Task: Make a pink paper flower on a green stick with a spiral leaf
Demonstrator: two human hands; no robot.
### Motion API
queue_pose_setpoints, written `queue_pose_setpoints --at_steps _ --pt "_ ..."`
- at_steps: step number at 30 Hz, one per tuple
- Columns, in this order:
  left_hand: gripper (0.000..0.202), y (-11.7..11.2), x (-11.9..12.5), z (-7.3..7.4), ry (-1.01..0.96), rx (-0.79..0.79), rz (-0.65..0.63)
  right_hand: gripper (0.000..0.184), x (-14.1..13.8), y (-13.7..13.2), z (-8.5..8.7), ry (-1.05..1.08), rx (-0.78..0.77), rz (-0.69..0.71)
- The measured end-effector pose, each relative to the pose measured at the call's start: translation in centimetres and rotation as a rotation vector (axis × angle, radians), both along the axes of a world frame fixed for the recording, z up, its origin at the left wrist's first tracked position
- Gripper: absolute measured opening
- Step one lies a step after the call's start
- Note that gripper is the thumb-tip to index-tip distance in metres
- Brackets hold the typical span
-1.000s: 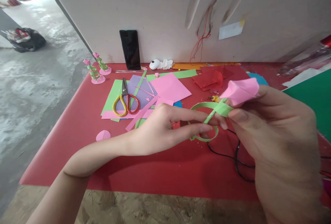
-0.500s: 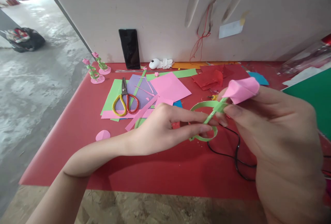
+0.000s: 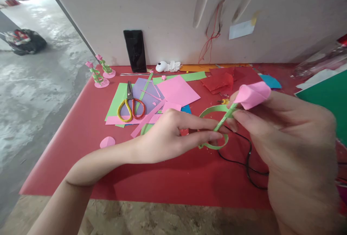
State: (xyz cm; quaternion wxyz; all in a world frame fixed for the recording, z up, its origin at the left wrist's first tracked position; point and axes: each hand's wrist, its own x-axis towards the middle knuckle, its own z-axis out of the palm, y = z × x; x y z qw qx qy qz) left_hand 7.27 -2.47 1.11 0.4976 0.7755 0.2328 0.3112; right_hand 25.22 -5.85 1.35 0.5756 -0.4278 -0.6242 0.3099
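Observation:
Between my two hands is a paper flower [image 3: 253,95] with a folded pink bud and a thin green stem. A green paper strip [image 3: 213,109] curls in loops around the stem. My left hand [image 3: 173,133] pinches the lower stem and strip between thumb and fingers. Just under the bud, my right hand [image 3: 287,130] grips the top of the stem; some of its fingers are hidden behind the flower. Below my left forearm's far side lies a creased pink paper disc [image 3: 107,142] on the red table cover [image 3: 173,188].
Scissors [image 3: 131,105] lie on purple, green and pink paper sheets [image 3: 179,91]. Two finished-looking paper flowers [image 3: 99,77] stand at the far left corner. A phone [image 3: 135,51] leans on the wall beside a white case [image 3: 162,66]. A black cord [image 3: 249,159] runs under my right hand.
Very little differs. My right hand and the bud have shifted slightly, and the upper part of the curled strip sits a little differently at my right fingertips. Both hands keep their hold.

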Motion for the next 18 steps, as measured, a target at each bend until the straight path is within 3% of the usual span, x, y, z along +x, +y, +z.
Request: queue_pose_setpoints --at_steps 12,18 --pt "0.016 0.07 0.12 -0.11 -0.056 0.010 -0.052 0.036 -0.18 -0.27 0.61 -0.050 -0.014 -0.045" --pt "0.018 -0.02 0.19 -0.24 -0.065 0.032 -0.055 0.042 -0.32 -0.36 0.67 -0.027 -0.011 -0.018"
